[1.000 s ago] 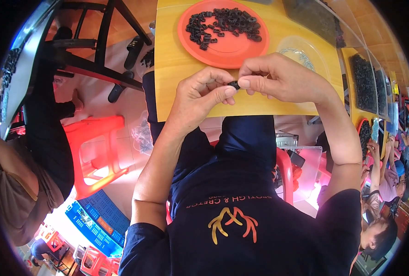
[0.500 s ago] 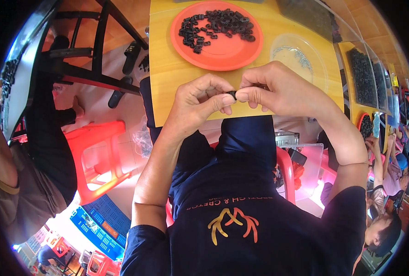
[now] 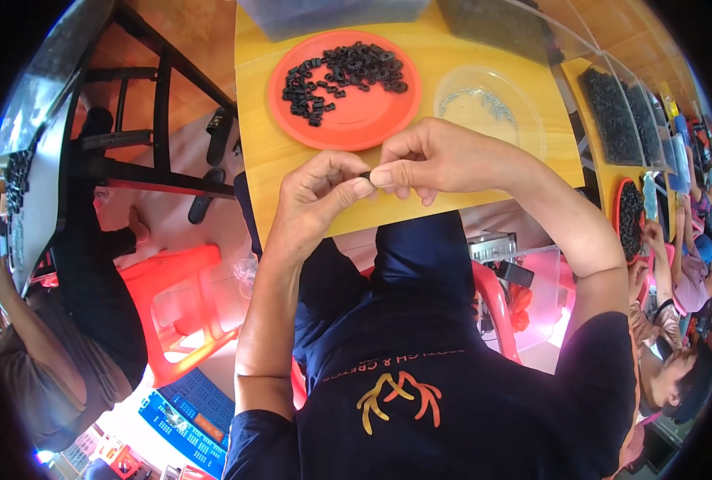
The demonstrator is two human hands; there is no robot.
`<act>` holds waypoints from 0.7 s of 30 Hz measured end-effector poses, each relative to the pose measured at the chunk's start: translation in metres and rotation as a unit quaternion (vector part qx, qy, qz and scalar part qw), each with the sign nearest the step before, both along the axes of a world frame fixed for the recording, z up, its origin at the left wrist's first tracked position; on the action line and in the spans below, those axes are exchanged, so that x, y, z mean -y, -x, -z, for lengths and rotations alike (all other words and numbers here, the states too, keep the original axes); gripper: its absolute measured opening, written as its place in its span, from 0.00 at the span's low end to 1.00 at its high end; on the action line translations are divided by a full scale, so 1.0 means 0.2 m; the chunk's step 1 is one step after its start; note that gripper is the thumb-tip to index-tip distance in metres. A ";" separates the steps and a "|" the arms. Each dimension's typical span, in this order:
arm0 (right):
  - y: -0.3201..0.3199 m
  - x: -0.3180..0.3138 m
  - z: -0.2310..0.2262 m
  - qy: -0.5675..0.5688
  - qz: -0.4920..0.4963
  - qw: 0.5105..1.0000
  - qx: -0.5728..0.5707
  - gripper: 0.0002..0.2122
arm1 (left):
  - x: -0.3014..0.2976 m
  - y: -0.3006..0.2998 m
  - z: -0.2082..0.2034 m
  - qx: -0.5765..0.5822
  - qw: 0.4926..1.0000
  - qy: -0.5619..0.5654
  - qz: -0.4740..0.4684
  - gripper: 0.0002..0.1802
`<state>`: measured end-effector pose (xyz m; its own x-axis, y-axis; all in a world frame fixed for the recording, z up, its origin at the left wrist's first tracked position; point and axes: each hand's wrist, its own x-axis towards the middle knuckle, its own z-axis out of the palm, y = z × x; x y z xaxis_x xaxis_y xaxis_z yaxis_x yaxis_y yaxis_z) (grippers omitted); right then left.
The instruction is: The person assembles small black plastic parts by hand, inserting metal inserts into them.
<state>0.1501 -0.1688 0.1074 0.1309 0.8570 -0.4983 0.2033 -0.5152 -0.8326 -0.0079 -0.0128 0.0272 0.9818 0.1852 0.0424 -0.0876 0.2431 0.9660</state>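
Note:
Over the near edge of the yellow table (image 3: 260, 72), my hands meet fingertip to fingertip. A small black plastic piece (image 3: 366, 175) is pinched between them, mostly covered by the fingers. My left hand (image 3: 314, 196) grips it from the left, thumb against fingers. From the right, my right hand (image 3: 436, 164) is closed on the same piece. Just beyond lies a round red plate (image 3: 364, 120) with many loose black plastic pieces (image 3: 360, 66). To its right stands a clear round dish (image 3: 538, 100) holding small silvery metal parts (image 3: 496, 106), partly behind my right hand.
A translucent bin (image 3: 332, 16) stands at the table's far edge. Bins of black parts (image 3: 612, 112) and a co-worker (image 3: 676, 380) are on the right. A red stool (image 3: 160, 296), a blue crate (image 3: 184, 424) and another person (image 3: 68, 352) are on the left.
The whole view has shifted, so the table and plate appear lower and further left. Both hands keep their pinch on the black piece, with only slight finger movement.

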 end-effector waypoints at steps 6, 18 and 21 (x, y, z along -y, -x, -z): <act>0.02 0.05 0.07 -0.101 0.056 0.974 -0.198 0.24 | -0.02 -0.06 -0.07 0.061 0.997 -0.049 -0.001 0.11; 0.15 0.03 0.21 -0.222 0.184 0.833 -0.473 0.18 | 0.07 -0.08 -0.12 0.148 0.914 -0.352 -0.137 0.18; 0.19 0.04 0.19 -0.216 0.218 0.846 -0.436 0.18 | 0.07 -0.06 -0.13 0.139 0.918 -0.351 -0.122 0.20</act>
